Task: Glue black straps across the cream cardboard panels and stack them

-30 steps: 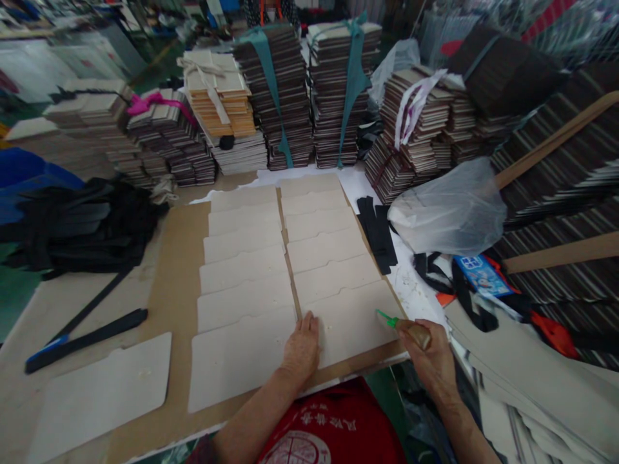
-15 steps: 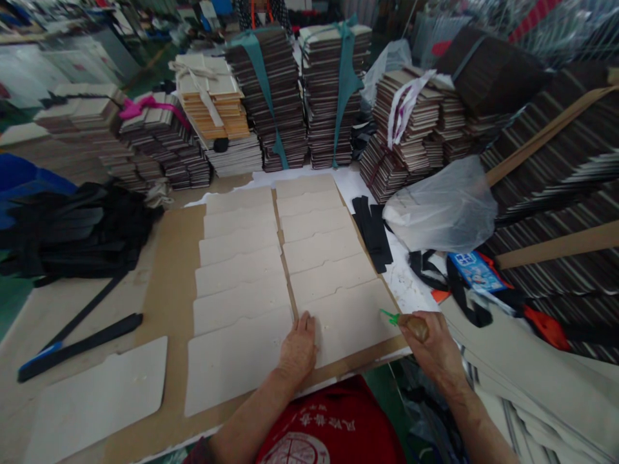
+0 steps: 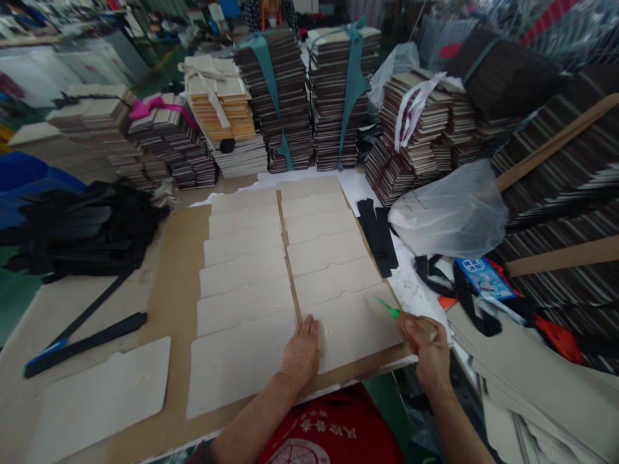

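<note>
Two columns of overlapping beige board panels (image 3: 242, 357) lie before me. My left hand (image 3: 302, 348) rests flat, fingers stretched out, on the left edge of the nearest right panel (image 3: 355, 332). My right hand (image 3: 428, 345) is closed around the wooden handle of an awl (image 3: 394, 312) with a thin green shaft. Its tip points left over the right part of that same panel; whether it touches the board I cannot tell. Small pale marks show on some panels. Another single panel (image 3: 106, 399) lies apart at the left.
Black strips (image 3: 87, 225) are heaped at the left, with another strip bundle (image 3: 377, 235) right of the panels. Tied stacks of boards (image 3: 290, 103) line the back. A clear plastic bag (image 3: 449, 209) and a blue packet (image 3: 483, 277) lie at the right. A person (image 3: 271, 16) is at the back.
My right hand has tilted the awl, and its green tip has moved slightly up and away from me over the panel. My left hand stays on the panel. The whole view has shifted slightly.
</note>
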`<state>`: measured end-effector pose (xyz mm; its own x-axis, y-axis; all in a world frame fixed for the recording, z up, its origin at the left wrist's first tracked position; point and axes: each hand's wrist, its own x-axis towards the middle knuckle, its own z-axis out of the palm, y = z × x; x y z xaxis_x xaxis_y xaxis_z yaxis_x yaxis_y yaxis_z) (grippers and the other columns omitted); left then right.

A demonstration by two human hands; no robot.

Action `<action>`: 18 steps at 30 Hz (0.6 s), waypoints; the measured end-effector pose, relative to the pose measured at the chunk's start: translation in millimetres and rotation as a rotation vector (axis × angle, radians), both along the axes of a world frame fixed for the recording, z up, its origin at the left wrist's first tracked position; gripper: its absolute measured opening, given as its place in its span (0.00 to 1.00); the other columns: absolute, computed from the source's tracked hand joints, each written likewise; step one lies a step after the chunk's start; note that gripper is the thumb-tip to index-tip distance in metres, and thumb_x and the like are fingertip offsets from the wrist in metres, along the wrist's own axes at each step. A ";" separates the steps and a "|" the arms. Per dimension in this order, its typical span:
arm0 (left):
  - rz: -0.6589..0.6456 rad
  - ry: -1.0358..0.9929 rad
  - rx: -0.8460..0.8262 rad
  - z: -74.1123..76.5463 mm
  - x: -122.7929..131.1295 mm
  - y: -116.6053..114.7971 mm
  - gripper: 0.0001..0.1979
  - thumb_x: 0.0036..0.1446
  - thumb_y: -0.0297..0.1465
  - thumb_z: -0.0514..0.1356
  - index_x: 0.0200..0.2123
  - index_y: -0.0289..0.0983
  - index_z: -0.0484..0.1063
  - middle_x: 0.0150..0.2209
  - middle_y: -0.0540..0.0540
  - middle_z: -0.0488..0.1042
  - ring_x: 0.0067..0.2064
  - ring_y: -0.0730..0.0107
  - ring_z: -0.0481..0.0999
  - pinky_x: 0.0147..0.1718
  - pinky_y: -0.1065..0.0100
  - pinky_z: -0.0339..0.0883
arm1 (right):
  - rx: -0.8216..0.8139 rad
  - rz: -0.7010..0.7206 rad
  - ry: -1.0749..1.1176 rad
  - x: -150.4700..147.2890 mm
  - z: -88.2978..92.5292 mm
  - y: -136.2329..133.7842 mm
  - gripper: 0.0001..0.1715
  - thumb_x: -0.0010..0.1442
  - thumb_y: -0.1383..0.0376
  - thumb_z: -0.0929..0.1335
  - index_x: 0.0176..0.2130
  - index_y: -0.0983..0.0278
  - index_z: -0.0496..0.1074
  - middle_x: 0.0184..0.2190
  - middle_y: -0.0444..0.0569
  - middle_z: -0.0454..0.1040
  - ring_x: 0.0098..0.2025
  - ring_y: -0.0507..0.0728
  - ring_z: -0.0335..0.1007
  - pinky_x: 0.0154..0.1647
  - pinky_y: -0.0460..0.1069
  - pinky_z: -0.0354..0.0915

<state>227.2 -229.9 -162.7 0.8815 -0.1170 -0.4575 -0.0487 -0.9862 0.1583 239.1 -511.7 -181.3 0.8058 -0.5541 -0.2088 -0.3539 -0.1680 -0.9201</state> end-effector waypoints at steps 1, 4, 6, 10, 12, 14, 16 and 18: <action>-0.010 -0.003 0.000 -0.8 0.0 0.6 0.35 0.52 0.22 0.58 0.64 0.30 0.56 0.69 0.35 0.52 0.67 0.55 0.58 0.62 0.63 0.61 | 0.025 -0.013 -0.002 4.9 -2.0 2.0 0.34 0.51 0.43 0.71 0.48 0.61 0.64 0.31 0.43 0.70 0.26 0.55 0.67 0.24 0.49 0.64; -0.044 -0.023 0.005 -1.2 2.3 2.9 0.32 0.52 0.17 0.54 0.62 0.32 0.60 0.67 0.36 0.56 0.66 0.58 0.60 0.61 0.65 0.62 | 0.057 -0.004 -0.012 23.0 -1.9 8.2 0.35 0.50 0.44 0.72 0.48 0.61 0.63 0.30 0.41 0.69 0.24 0.52 0.65 0.22 0.47 0.61; -0.051 -0.050 0.019 1.1 7.0 4.8 0.29 0.53 0.15 0.52 0.59 0.32 0.64 0.65 0.36 0.59 0.64 0.59 0.63 0.60 0.64 0.64 | 0.020 0.032 -0.032 35.8 3.2 12.8 0.34 0.48 0.46 0.74 0.47 0.61 0.65 0.33 0.44 0.71 0.29 0.54 0.68 0.28 0.49 0.66; -0.048 -0.118 0.061 9.4 23.1 8.9 0.24 0.57 0.15 0.48 0.54 0.34 0.69 0.61 0.38 0.64 0.59 0.57 0.67 0.53 0.60 0.71 | -0.106 0.122 -0.075 56.1 15.5 20.3 0.33 0.45 0.49 0.76 0.45 0.62 0.68 0.41 0.48 0.71 0.41 0.59 0.68 0.44 0.56 0.67; -0.046 -0.144 0.083 12.9 31.3 10.9 0.22 0.58 0.16 0.48 0.52 0.33 0.70 0.59 0.38 0.66 0.58 0.56 0.67 0.51 0.59 0.72 | -0.213 0.194 -0.105 62.4 18.0 22.0 0.30 0.47 0.49 0.75 0.45 0.62 0.69 0.43 0.49 0.69 0.43 0.60 0.67 0.47 0.58 0.66; -0.044 -0.157 0.104 14.7 37.5 12.9 0.20 0.59 0.16 0.48 0.50 0.31 0.71 0.57 0.37 0.67 0.56 0.56 0.68 0.49 0.58 0.73 | -0.310 0.266 -0.130 66.6 17.6 22.5 0.28 0.49 0.50 0.73 0.44 0.62 0.69 0.43 0.49 0.67 0.45 0.60 0.66 0.49 0.58 0.65; -0.046 -0.158 0.119 15.0 41.0 14.6 0.18 0.59 0.17 0.48 0.48 0.30 0.72 0.56 0.36 0.68 0.55 0.55 0.68 0.48 0.57 0.73 | -0.389 0.321 -0.133 69.2 15.9 22.5 0.27 0.51 0.49 0.72 0.45 0.61 0.68 0.43 0.49 0.66 0.45 0.61 0.66 0.48 0.59 0.65; -0.052 -0.154 0.129 14.5 42.3 15.7 0.16 0.59 0.18 0.49 0.46 0.31 0.72 0.54 0.36 0.70 0.55 0.55 0.68 0.48 0.57 0.72 | -0.452 0.362 -0.129 70.8 14.8 22.6 0.25 0.52 0.49 0.71 0.45 0.61 0.68 0.43 0.49 0.66 0.44 0.60 0.66 0.47 0.58 0.65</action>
<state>269.4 -214.2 -148.2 0.9365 -0.1130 -0.3318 -0.1136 -0.9934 0.0178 309.9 -489.1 -166.5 0.9633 -0.2506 0.0964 -0.0909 -0.6422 -0.7612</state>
